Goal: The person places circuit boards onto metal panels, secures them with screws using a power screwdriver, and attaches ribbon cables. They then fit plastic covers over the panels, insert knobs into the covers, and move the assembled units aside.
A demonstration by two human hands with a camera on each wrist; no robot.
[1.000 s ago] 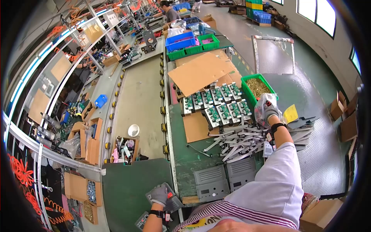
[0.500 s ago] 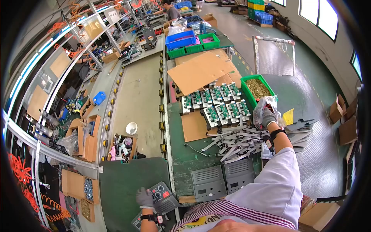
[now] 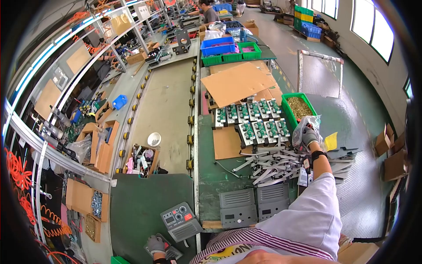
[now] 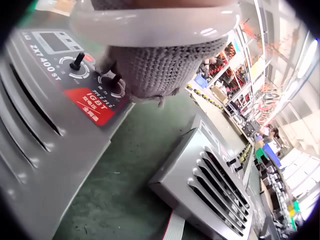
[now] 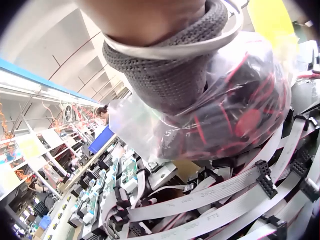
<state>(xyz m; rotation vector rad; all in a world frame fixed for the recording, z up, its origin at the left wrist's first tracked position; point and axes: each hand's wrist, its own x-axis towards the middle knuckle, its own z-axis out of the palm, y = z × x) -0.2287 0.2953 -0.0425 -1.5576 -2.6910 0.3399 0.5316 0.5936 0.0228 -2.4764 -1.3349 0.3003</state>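
My gloved left hand (image 3: 156, 245) grips a grey welder front panel (image 4: 30, 145) near its edge, with the thumb beside the panel's black knobs (image 4: 77, 62). A second grey front panel (image 3: 181, 220) lies just beyond it on the green mat, with a grey ribbon cable (image 4: 174, 227) coming out from under it. On the right, my gloved right hand (image 3: 309, 136) reaches into a clear plastic bag (image 5: 240, 110) of black and red parts. Its fingers are hidden inside the bag, so I cannot tell how they lie. Grey ribbon cables (image 5: 200, 200) are heaped under the bag.
Green circuit boards (image 3: 259, 127) stand in two rows beside the cables. A green bin (image 3: 288, 112) of small brass-coloured parts sits behind the bag. Two vented grey panels (image 3: 238, 207) lie near my body. Left of the mat are cardboard boxes of screws (image 3: 97, 202). Flat cardboard (image 3: 237, 83) lies farther back.
My left hand has let go of one front panel, leaving it on the mat, and moved left and nearer to the other. The right hand stays at the bag.
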